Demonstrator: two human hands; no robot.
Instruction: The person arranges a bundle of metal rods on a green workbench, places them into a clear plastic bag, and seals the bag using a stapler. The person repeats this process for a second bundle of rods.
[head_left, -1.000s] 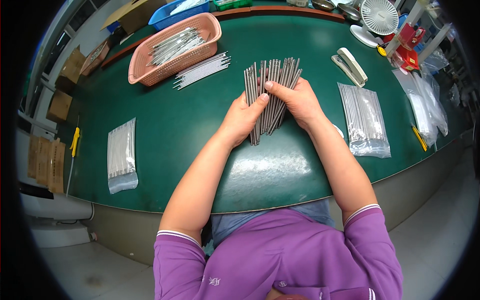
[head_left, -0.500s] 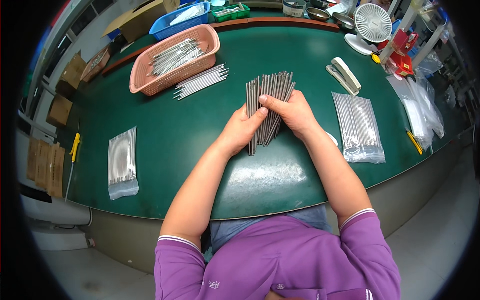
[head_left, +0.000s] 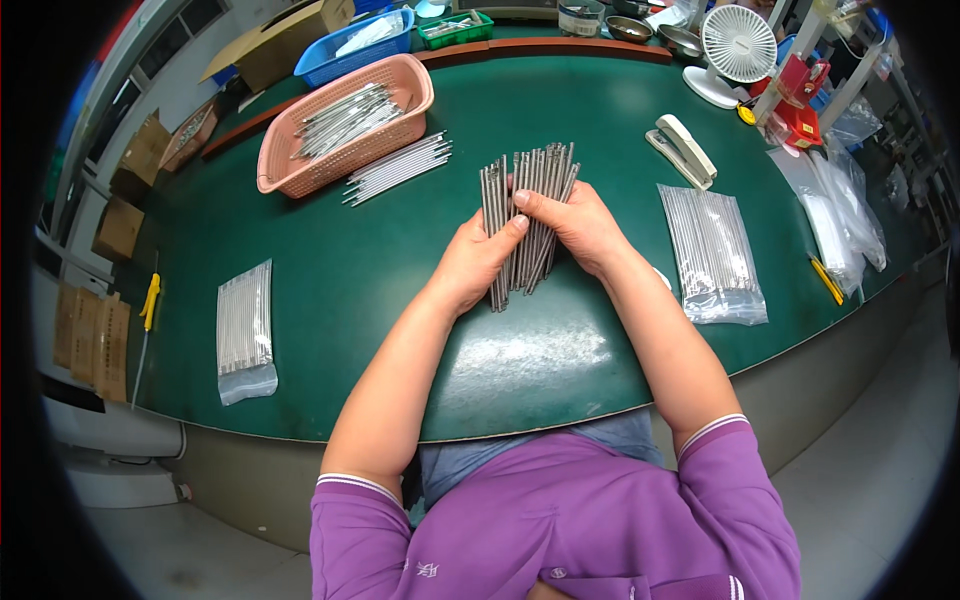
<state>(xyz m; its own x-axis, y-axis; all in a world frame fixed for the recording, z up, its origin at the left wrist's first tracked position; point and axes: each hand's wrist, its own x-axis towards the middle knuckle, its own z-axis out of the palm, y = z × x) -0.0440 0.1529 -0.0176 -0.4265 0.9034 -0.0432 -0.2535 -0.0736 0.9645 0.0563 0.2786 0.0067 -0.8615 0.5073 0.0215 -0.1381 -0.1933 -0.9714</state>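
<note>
Between my hands, over the middle of the green table, is a fanned bundle of thin metal rods (head_left: 541,180). My left hand (head_left: 474,258) is closed round the bundle's left side, its thumb lying across the front. From the right, my right hand (head_left: 585,225) grips the same bundle, with its thumb pressed on the rods close to the left thumb. The rods stand roughly upright and their lower ends are uneven. Most of my fingers are hidden behind them.
Beyond my hands a pink basket (head_left: 280,165) holds more rods, with a row of rods (head_left: 398,170) beside it. Bagged rods lie left (head_left: 245,325) and right (head_left: 712,250). A stapler (head_left: 684,152), a white fan (head_left: 738,48) and clear bags (head_left: 835,220) are at right, a yellow-handled tool (head_left: 150,300) at far left.
The rods in my hands have shifted slightly left and gathered a little closer together. Both hands keep their grip on them. The whole view has moved slightly.
</note>
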